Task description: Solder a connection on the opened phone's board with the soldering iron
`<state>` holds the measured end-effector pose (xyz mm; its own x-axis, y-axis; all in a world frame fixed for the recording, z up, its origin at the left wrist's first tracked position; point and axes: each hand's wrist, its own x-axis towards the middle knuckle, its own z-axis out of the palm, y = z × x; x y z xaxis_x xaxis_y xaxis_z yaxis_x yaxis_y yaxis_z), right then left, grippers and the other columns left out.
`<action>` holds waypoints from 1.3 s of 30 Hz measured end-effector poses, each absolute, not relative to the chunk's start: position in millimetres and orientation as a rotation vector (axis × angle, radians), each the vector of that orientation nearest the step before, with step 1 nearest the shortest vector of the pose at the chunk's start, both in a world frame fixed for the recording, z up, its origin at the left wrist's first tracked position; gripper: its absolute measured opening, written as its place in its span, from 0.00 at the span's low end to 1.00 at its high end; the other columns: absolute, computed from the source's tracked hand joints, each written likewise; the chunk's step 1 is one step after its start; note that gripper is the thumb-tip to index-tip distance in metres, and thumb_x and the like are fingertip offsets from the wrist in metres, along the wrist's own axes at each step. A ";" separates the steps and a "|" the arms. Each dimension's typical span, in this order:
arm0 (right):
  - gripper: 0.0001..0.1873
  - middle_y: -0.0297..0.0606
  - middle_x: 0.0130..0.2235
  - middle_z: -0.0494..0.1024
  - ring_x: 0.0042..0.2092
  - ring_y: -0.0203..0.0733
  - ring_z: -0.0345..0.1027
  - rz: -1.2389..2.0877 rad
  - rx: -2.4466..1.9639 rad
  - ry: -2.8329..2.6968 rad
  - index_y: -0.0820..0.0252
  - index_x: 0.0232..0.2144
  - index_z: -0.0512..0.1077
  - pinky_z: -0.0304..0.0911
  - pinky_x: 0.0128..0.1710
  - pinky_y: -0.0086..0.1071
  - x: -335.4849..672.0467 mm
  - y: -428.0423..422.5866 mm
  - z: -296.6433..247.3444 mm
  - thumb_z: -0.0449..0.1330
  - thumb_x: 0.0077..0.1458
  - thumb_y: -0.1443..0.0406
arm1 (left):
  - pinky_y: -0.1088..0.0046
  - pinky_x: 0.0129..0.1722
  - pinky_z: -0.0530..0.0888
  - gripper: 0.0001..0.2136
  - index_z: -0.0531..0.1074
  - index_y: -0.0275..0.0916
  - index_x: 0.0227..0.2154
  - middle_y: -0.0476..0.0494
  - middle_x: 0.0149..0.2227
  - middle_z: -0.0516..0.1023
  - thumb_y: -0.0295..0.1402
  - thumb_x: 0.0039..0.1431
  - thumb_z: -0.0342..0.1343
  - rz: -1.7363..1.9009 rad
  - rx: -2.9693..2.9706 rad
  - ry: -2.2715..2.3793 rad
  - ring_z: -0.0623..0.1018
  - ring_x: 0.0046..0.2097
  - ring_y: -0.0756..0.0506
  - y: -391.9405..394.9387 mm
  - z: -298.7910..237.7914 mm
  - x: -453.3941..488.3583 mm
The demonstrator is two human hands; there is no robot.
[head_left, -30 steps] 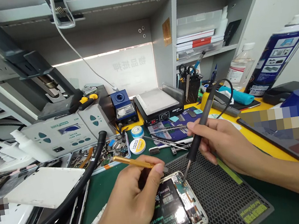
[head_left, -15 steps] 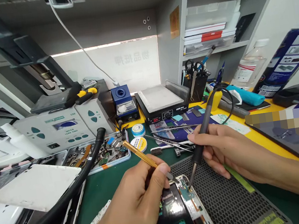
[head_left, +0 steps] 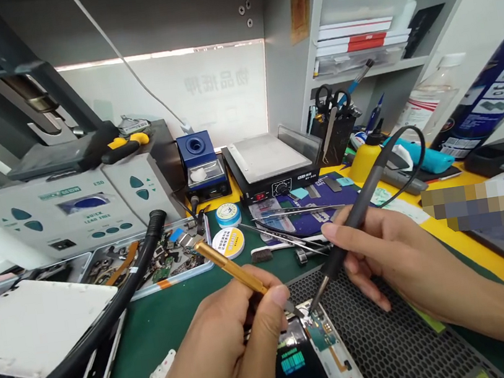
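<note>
An opened phone [head_left: 320, 354] with its board and battery exposed lies on a black perforated mat [head_left: 386, 345] at the bottom centre. My left hand [head_left: 229, 361] is closed on gold-handled tweezers [head_left: 233, 270], whose tip rests on the phone's top edge. My right hand [head_left: 383, 252] grips a dark soldering iron [head_left: 354, 218] like a pen, and its tip meets the tweezers' tip over the small board. The iron's black cable loops up behind my right hand.
Behind stand a grey soldering station [head_left: 71, 208], a blue tip cleaner [head_left: 199, 165], a hot plate [head_left: 270, 164], two flux tins [head_left: 227, 230], a parts tray [head_left: 150, 266], loose tweezers [head_left: 286, 234], a scissors holder [head_left: 334, 121] and a spray can [head_left: 492, 92]. A black hose [head_left: 110, 315] crosses the left.
The view has tilted down and closed in. The tweezers' tip and the iron's tip have come together on the phone's upper board; both hands keep their grips.
</note>
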<state>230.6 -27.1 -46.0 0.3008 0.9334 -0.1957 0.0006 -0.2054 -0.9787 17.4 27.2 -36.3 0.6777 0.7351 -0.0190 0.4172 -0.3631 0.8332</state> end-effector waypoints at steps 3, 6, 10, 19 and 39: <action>0.13 0.24 0.16 0.67 0.12 0.31 0.57 1.097 -1.511 -0.916 0.55 0.29 0.65 0.55 0.09 0.21 230.5 -27.3 -46.9 0.65 0.56 0.57 | 0.73 0.27 0.63 0.16 0.66 0.45 0.31 0.55 0.25 0.67 0.46 0.69 0.42 0.458 2.028 0.916 0.68 0.26 0.49 26.7 -38.0 17.5; 0.13 0.24 0.16 0.68 0.12 0.31 0.57 1.093 -1.502 -0.914 0.55 0.29 0.65 0.55 0.09 0.21 230.2 -27.4 -47.0 0.65 0.56 0.57 | 0.73 0.27 0.64 0.15 0.67 0.45 0.31 0.55 0.25 0.68 0.45 0.69 0.42 0.469 2.049 0.931 0.69 0.27 0.49 26.1 -39.5 16.3; 0.12 0.24 0.17 0.68 0.12 0.30 0.56 1.098 -1.493 -0.923 0.55 0.30 0.65 0.53 0.09 0.21 230.4 -27.5 -47.8 0.64 0.57 0.58 | 0.73 0.27 0.65 0.14 0.67 0.45 0.32 0.55 0.26 0.70 0.44 0.69 0.44 0.495 2.062 0.915 0.70 0.27 0.49 26.5 -38.8 14.9; 0.15 0.24 0.17 0.67 0.11 0.30 0.55 1.076 -1.530 -0.988 0.55 0.27 0.63 0.52 0.09 0.22 229.8 -25.7 -45.0 0.63 0.58 0.57 | 0.75 0.26 0.65 0.15 0.67 0.44 0.29 0.55 0.25 0.69 0.43 0.69 0.44 0.509 2.047 0.899 0.69 0.26 0.51 27.1 -36.5 18.1; 0.15 0.25 0.17 0.68 0.12 0.30 0.57 1.073 -1.538 -1.018 0.55 0.27 0.64 0.55 0.10 0.21 229.6 -27.1 -46.5 0.62 0.60 0.56 | 0.75 0.27 0.64 0.16 0.67 0.43 0.28 0.54 0.25 0.69 0.44 0.69 0.45 0.453 2.018 0.942 0.69 0.27 0.51 27.3 -34.2 17.1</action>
<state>229.6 -27.1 -46.5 0.2635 0.9525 -0.1526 0.1021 -0.1849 -0.9774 17.1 27.3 -34.2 0.6517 0.7580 -0.0252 0.4533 -0.3627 0.8142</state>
